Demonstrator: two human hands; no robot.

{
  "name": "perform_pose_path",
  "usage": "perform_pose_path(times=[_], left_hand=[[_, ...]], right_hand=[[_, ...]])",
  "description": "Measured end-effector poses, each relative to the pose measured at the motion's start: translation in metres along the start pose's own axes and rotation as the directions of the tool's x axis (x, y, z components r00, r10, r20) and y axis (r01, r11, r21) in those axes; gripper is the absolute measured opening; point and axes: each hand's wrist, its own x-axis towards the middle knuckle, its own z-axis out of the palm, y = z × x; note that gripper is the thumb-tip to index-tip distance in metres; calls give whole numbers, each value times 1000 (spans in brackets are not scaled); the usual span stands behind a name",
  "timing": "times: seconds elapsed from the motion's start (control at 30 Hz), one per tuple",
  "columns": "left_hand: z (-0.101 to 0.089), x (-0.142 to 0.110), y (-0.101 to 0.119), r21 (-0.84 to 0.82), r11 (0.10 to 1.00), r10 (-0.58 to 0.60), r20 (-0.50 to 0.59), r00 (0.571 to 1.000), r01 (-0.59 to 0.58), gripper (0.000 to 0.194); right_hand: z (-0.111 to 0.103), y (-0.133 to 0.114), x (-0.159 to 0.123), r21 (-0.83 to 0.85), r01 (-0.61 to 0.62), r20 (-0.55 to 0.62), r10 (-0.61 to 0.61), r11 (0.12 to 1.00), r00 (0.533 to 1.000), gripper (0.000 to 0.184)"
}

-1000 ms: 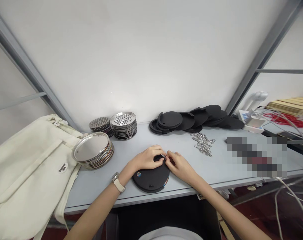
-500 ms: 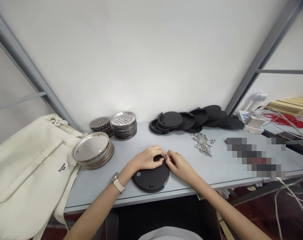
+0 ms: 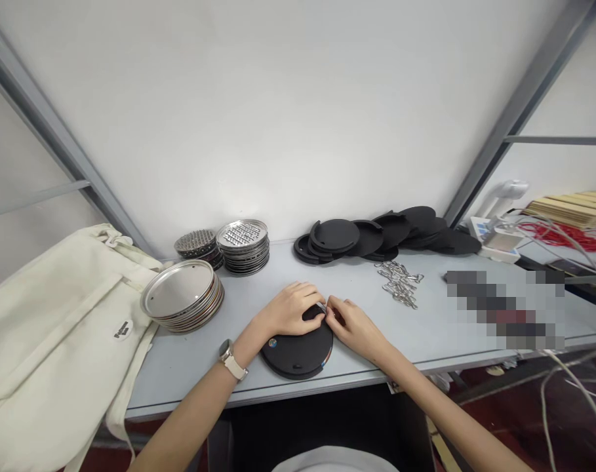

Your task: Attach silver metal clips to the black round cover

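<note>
A black round disc (image 3: 298,359) lies flat near the table's front edge, with a small coloured dot at its left and a thin coloured strip along its right rim. My left hand (image 3: 294,312) rests over its upper part, thumb and fingers closed on the far rim. My right hand (image 3: 351,326) pinches at the upper right rim, its fingertips meeting the left ones around a small silvery metal piece, mostly hidden. A loose heap of silvery metal clips (image 3: 400,285) sits to the right of both hands.
At left stand a stack of flat metal discs (image 3: 179,292) and two stacks of perforated grater discs (image 3: 243,239) (image 3: 197,244). More black round discs (image 3: 337,236) overlap along the wall. A cream bag (image 3: 66,341) leans on the table's left; a blurred patch (image 3: 504,311) covers something at right.
My left hand's fingers have shifted slightly up and forward over the far rim, and less of the silvery piece shows. The right hand and the disc stay almost where they were.
</note>
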Motion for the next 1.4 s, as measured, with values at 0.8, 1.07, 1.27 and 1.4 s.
perform_pose_path(times=[0.8, 1.07, 1.27, 1.4], left_hand=[[0, 0, -1, 30, 999, 19, -1, 1000, -19, 10], [1, 0, -1, -1, 1000, 22, -10, 1000, -22, 12], [0, 0, -2, -10, 1000, 23, -13, 1000, -23, 12], [1, 0, -2, -7, 1000, 9, -11, 1000, -9, 13]], right_hand=[[0, 1, 0, -21, 29, 30, -28, 999, 999, 17], [1, 2, 0, -35, 33, 27, -32, 999, 999, 17], [1, 2, 0, -56, 47, 22, -46, 997, 999, 18], [1, 1, 0, -57, 44, 26, -43, 997, 999, 19]])
